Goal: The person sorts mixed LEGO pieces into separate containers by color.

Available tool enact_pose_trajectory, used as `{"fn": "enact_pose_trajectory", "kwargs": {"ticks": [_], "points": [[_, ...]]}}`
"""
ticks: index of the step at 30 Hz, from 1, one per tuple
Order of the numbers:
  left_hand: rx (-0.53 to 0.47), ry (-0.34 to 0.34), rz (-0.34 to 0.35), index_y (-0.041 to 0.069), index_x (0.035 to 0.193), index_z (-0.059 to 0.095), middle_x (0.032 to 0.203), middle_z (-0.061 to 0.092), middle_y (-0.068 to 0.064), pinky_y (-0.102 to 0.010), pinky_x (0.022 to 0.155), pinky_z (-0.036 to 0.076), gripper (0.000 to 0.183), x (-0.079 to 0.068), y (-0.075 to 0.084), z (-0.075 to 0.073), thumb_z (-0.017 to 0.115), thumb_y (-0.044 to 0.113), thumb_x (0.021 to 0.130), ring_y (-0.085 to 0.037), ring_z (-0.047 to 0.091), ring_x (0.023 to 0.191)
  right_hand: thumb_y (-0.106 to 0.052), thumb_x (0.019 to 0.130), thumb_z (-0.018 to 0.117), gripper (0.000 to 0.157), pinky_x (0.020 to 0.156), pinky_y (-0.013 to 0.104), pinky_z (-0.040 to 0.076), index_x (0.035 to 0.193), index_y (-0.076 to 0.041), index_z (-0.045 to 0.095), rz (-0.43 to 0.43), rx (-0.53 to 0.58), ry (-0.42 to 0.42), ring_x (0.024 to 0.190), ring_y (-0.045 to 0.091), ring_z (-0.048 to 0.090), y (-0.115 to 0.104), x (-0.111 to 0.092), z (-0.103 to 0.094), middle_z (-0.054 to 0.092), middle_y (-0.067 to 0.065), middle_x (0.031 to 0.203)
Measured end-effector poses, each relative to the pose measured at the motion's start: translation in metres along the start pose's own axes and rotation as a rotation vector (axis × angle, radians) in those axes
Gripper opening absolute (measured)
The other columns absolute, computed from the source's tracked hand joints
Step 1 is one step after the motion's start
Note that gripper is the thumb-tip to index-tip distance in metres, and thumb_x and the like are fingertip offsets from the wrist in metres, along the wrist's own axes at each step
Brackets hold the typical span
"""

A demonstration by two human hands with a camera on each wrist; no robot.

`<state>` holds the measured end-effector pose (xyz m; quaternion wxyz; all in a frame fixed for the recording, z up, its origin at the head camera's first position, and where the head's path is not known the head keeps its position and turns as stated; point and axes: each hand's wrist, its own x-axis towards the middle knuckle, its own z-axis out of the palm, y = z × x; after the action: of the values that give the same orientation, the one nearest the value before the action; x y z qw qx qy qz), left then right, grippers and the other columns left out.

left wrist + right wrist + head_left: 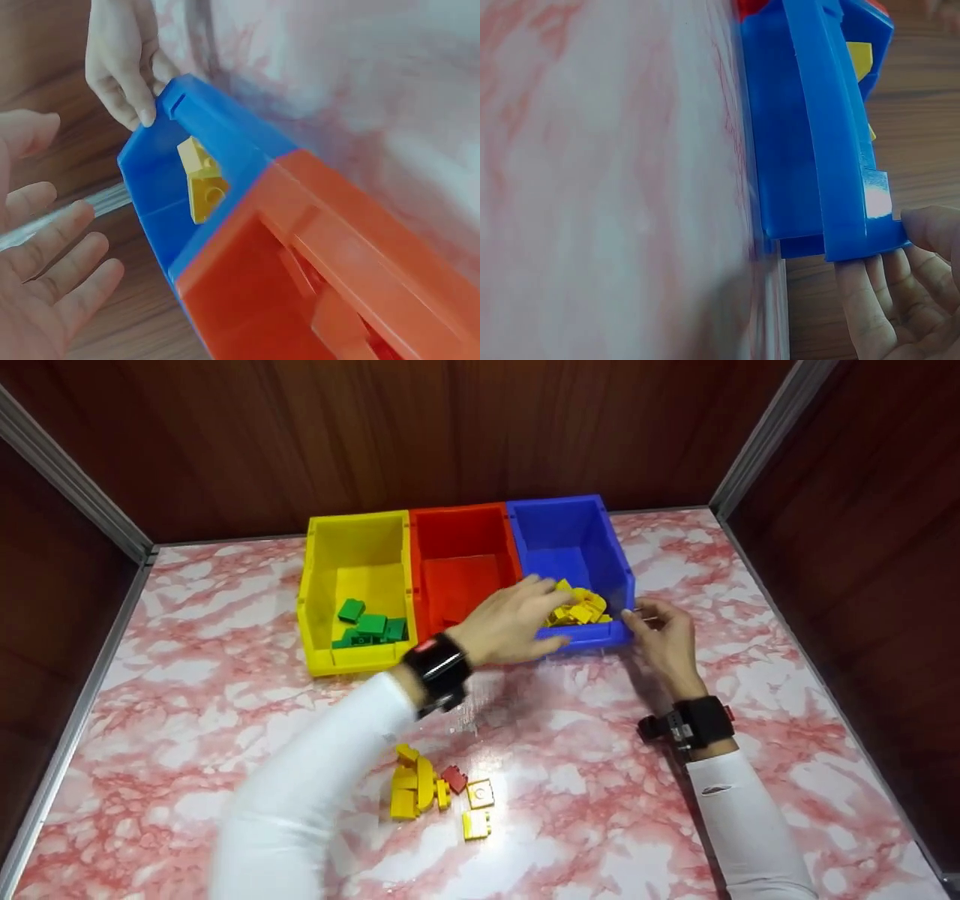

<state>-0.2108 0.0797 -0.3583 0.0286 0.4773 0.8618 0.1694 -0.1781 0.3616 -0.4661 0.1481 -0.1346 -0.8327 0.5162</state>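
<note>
My left hand hovers over the front of the red and blue bins. In the left wrist view its fingers are spread, with nothing in them. Yellow toy bricks lie in the front of the blue bin, partly hidden behind that hand. My right hand grips the blue bin's front right corner. The right wrist view shows the thumb on the rim and the fingers beneath it.
Green bricks sit in the yellow bin. The red bin between holds red bricks. Nearer on the marbled table lie a heap of yellow bricks, a red brick and two loose yellow bricks.
</note>
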Motion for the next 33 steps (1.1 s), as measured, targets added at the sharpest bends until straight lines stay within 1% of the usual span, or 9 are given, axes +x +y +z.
{"fn": "enact_pose_trajectory", "kwargs": {"ticks": [4,6,11,15,16,20,23,28,33], "points": [[0.005,-0.068,0.0,0.01,0.149,0.055,0.15,0.058,-0.016,-0.047,0.114,0.053,0.059,-0.047,-0.003,-0.009,0.069,0.042,0.102,-0.034,0.057,0.135,-0.026,0.1,0.074,0.031,0.076,0.018,0.053,0.121,-0.004,0.076,0.006,0.003,0.003,0.088,0.011,0.063,0.0,-0.001,0.001,0.069,-0.01,0.093],[0.001,-0.115,-0.027,0.009,0.148,0.055,0.153,0.056,-0.019,-0.051,0.117,0.051,0.059,-0.07,-0.006,-0.012,0.069,0.042,0.101,-0.036,0.056,0.138,-0.026,0.1,0.074,0.031,0.077,0.018,0.053,0.122,-0.004,0.076,0.007,0.008,0.005,0.089,0.011,0.063,0.0,-0.001,0.001,0.068,-0.009,0.094],[-0.066,-0.212,-0.149,0.013,0.15,0.055,0.154,0.053,-0.018,-0.053,0.114,0.052,0.058,-0.125,-0.012,-0.013,0.071,0.037,0.099,-0.035,0.055,0.136,-0.025,0.1,0.074,0.03,0.076,0.019,0.053,0.121,-0.004,0.076,0.003,0.012,0.005,0.088,0.011,0.063,0.001,0.0,0.002,0.068,-0.009,0.093],[-0.106,-0.261,-0.222,0.016,0.148,0.057,0.142,0.058,-0.014,-0.049,0.105,0.058,0.06,-0.157,-0.015,-0.012,0.079,0.022,0.092,-0.031,0.059,0.124,-0.023,0.1,0.074,0.029,0.076,0.018,0.054,0.121,-0.003,0.076,0.012,0.05,-0.003,0.088,0.011,0.062,0.001,-0.001,0.003,0.068,-0.008,0.092],[-0.111,-0.274,-0.238,0.016,0.146,0.058,0.143,0.058,-0.014,-0.05,0.105,0.058,0.061,-0.164,-0.016,-0.012,0.081,0.017,0.089,-0.032,0.059,0.125,-0.023,0.1,0.074,0.03,0.076,0.018,0.054,0.121,-0.003,0.076,0.014,0.057,-0.004,0.089,0.012,0.062,0.001,-0.001,0.003,0.068,-0.008,0.092],[-0.139,-0.328,-0.294,0.016,0.139,0.064,0.141,0.059,-0.013,-0.048,0.101,0.059,0.061,-0.181,-0.017,-0.005,0.083,0.004,0.082,-0.03,0.06,0.121,-0.023,0.1,0.074,0.029,0.076,0.018,0.054,0.121,-0.003,0.075,0.02,0.075,-0.007,0.09,0.012,0.061,0.0,-0.001,0.002,0.067,-0.007,0.093],[-0.162,-0.36,-0.309,0.014,0.134,0.067,0.132,0.062,-0.012,-0.042,0.093,0.06,0.056,-0.188,-0.02,0.007,0.081,-0.001,0.081,-0.025,0.058,0.108,-0.023,0.1,0.074,0.03,0.077,0.019,0.054,0.121,-0.003,0.076,0.012,0.065,-0.003,0.09,0.012,0.062,0.0,0.0,0.001,0.068,-0.008,0.093],[-0.19,-0.372,-0.3,0.012,0.122,0.072,0.117,0.064,-0.009,-0.04,0.092,0.057,0.041,-0.19,-0.026,0.027,0.076,-0.004,0.084,-0.02,0.056,0.101,-0.024,0.1,0.074,0.03,0.078,0.019,0.054,0.122,-0.004,0.076,0.018,0.061,-0.003,0.09,0.011,0.063,0.002,0.001,0.001,0.068,-0.008,0.094],[-0.216,-0.346,-0.27,0.009,0.101,0.075,0.097,0.068,-0.003,-0.037,0.088,0.055,0.022,-0.186,-0.037,0.045,0.076,-0.006,0.085,-0.019,0.058,0.092,-0.022,0.1,0.073,0.03,0.08,0.02,0.053,0.124,-0.004,0.075,0.063,0.081,-0.015,0.093,0.013,0.061,0.002,0.001,0.002,0.068,-0.004,0.098]]}}
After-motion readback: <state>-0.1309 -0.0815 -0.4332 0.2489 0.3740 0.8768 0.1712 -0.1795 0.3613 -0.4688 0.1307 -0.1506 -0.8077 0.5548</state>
